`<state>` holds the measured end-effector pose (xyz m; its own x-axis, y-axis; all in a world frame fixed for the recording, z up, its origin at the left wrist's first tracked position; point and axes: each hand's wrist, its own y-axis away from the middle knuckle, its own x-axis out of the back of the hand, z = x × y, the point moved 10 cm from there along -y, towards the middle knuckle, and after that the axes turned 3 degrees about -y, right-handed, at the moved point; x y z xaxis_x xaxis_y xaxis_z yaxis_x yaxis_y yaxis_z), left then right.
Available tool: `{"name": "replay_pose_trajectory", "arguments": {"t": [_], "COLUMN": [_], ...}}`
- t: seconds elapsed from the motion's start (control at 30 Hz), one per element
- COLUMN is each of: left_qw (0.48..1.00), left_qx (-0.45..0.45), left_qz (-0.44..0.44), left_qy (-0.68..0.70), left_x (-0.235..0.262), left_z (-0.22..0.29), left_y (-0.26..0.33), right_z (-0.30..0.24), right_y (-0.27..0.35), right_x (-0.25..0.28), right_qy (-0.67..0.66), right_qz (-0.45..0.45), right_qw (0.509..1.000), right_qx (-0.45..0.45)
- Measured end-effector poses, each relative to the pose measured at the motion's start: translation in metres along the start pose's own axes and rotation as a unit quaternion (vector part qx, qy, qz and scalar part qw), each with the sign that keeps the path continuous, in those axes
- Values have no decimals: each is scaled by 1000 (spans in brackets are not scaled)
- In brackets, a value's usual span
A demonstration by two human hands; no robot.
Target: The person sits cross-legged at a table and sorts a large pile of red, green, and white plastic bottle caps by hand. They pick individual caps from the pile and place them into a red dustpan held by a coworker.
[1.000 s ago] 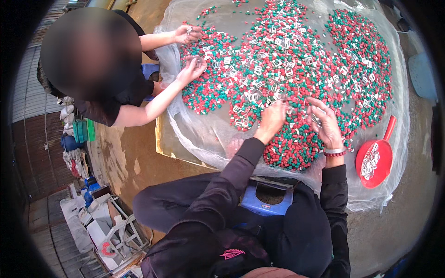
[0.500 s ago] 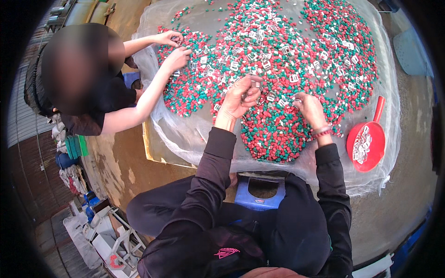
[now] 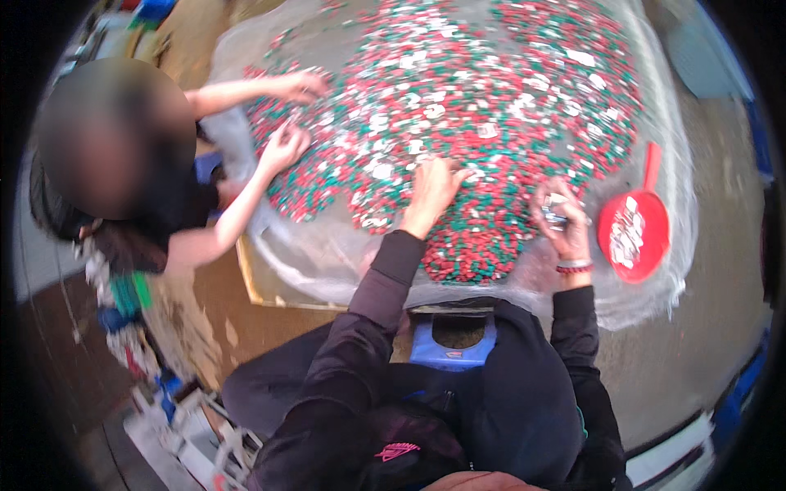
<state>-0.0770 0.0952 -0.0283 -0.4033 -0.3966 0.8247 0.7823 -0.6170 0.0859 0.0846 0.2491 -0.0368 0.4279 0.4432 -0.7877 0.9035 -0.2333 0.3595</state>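
My right hand (image 3: 562, 219) is turned palm up at the right edge of the heap, its fingers curled round several shiny metal slide buckles (image 3: 555, 214). Over the middle of the heap, my left hand (image 3: 436, 192) points its fingers down onto the pieces. Its thumb stands apart from the fingers, though motion smears the fingertips. The heap (image 3: 483, 237) is made of small red and green pebble-like pieces, with pale metal slide buckles (image 3: 487, 130) scattered through it. A red long-handled scoop (image 3: 661, 252) beside my right hand holds more buckles (image 3: 627, 233).
Clear plastic sheeting (image 3: 307, 266) covers the work surface under the heap. At the left, a co-worker's two hands (image 3: 286, 146) work over the same pieces. A blue plastic stool (image 3: 450, 356) stands between my knees, and a pale blue tub (image 3: 708, 65) at the far right.
The view has shifted. My left hand has come down onto the heap from a raised, curled pose. My right hand has left the pieces, moved nearer the scoop and turned up, showing the buckles.
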Motion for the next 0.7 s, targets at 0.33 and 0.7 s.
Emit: {"name": "replay_pose_trajectory", "arguments": {"t": [0.33,0.7], "left_qw": [982,925], "left_qx": [-151,-332], "left_qz": [-109,-146], "left_qy": [-37,-113], "left_x": [35,-1], "left_z": [116,256], "left_y": [-14,52], "right_z": [44,20], "right_y": [-4,14], "right_x": [-41,3], "right_qy": [-425,-315], "right_qz": [-69,81], "right_qw": [899,945], "right_qx": [-78,38]}}
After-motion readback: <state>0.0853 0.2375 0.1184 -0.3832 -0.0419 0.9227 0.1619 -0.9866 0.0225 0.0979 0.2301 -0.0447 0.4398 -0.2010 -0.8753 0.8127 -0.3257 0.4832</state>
